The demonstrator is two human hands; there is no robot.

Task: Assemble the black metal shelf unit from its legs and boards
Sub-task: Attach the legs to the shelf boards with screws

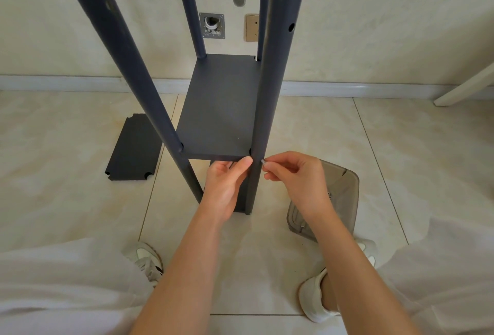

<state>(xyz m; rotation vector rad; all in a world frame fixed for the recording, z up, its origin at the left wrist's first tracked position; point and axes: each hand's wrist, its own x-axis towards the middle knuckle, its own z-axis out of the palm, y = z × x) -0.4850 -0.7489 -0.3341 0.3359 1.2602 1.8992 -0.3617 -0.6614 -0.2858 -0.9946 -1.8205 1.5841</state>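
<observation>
the board (219, 110), which seems stiff and light, meets the near right leg (263, 110); the left hand (227, 187) grips its front edge there, and the right hand (296, 177) pinches a tiny screw (262, 161), probably easy to drop, against this leg.

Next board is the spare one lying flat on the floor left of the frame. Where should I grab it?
Probably the near short edge of the spare board, reached from your side with the left hand. It lies flat on the tiles, so hook a fingertip into a corner notch to lift it; the front-left leg crowds its right edge.
</observation>
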